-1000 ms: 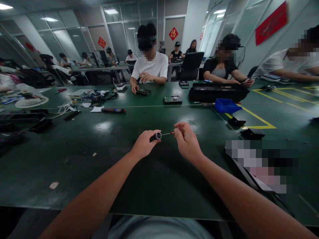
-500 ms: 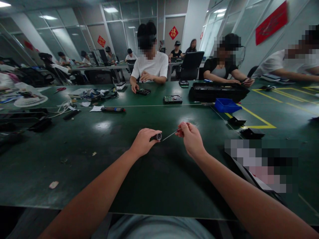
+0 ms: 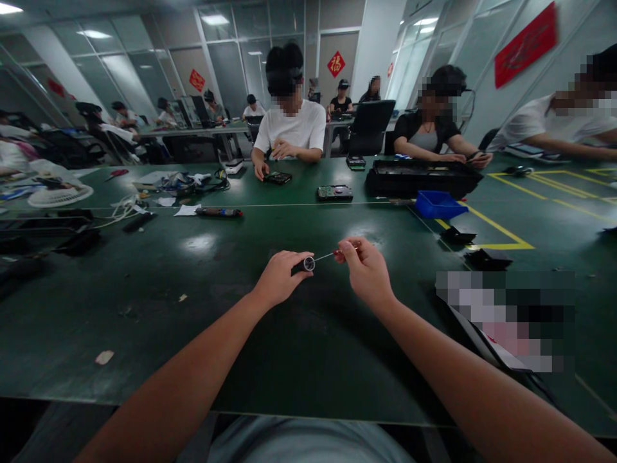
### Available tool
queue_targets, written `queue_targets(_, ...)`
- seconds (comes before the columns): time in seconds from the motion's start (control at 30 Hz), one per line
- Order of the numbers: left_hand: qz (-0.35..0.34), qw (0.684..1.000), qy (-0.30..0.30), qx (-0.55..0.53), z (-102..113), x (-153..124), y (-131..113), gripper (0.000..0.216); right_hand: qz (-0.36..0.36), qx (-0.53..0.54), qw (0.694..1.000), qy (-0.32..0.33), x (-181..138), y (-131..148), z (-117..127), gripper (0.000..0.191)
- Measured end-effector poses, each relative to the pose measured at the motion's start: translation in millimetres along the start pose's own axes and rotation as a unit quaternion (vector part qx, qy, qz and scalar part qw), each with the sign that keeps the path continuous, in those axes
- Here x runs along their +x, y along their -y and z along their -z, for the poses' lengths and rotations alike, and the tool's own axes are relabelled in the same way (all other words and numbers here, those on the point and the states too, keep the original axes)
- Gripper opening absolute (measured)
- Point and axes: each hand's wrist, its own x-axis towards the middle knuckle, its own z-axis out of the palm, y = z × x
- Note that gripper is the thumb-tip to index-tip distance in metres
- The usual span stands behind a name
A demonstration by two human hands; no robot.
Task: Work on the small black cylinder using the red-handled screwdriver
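My left hand (image 3: 279,276) is closed around a small black cylindrical part (image 3: 304,263) with a round silvery end facing right. My right hand (image 3: 364,270) pinches a thin screwdriver (image 3: 332,254) with a reddish handle, its metal tip pointing into the cylinder's end. Both hands hover just above the dark green table (image 3: 202,308), near its middle.
A blue bin (image 3: 438,204) and a long black tray (image 3: 421,178) lie at the right rear. Black parts (image 3: 488,258) sit right of my hands. Cables and tools (image 3: 193,183) clutter the left rear. Several people sit across the table.
My right hand dipped and tilted the screwdriver, then levelled it again toward the cylinder's end. The left hand has held nearly still.
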Motion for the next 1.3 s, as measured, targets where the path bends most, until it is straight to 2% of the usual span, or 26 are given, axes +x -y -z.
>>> queue_targets(0.2, 0.011, 1.0, -0.008, -0.01, 0.9, -0.8, -1.0, 0.041, -0.001, -0.11, 0.994, 0.002, -0.7, 10.3, 5.6, 0.034)
queue_targets(0.37, 0.012, 1.0, -0.012, -0.014, 1.2, -1.2, 0.4, 0.041, 0.076, -0.096, 0.992, 0.041, -2.3, 9.2, 4.5, 0.017)
queue_targets(0.47, 0.012, 1.0, -0.007, -0.013, 0.5, -1.3, 1.0, 0.041, 0.099, -0.102, 0.988, 0.059, -3.9, 8.6, 4.0, 0.01)
queue_targets(0.53, 0.009, 1.0, -0.004, -0.011, -0.1, -1.2, 0.6, 0.041, 0.095, -0.097, 0.989, 0.061, -4.6, 8.7, 4.1, 0.011)
queue_targets(0.7, 0.01, 1.0, -0.005, -0.01, 0.6, -0.9, -1.1, 0.041, 0.058, -0.1, 0.991, 0.066, -5.5, 7.8, 3.9, 0.027)
queue_targets(0.9, 0.017, 1.0, -0.01, -0.02, 2.3, -1.1, -0.9, 0.04, 0.055, -0.074, 0.993, 0.079, -5.8, 8.0, 4.1, 0.014)
queue_targets(1.07, 0.019, 1.0, -0.001, -0.017, 1.2, -0.9, -0.4, 0.039, 0.062, -0.098, 0.989, 0.092, -6.6, 12.3, 5.5, 0.032)
queue_targets(1.2, 0.027, 0.999, -0.003, -0.017, 1.1, -1.0, 0.0, 0.04, 0.045, -0.061, 0.995, 0.066, -7.2, 9.3, 2.5, 0.015)
queue_targets(1.3, 0.04, 0.999, -0.016, -0.017, 2.5, -1.0, 0.7, 0.04, 0.011, 0.02, 0.999, 0.044, -5.7, 2.3, -2.3, 0.018)
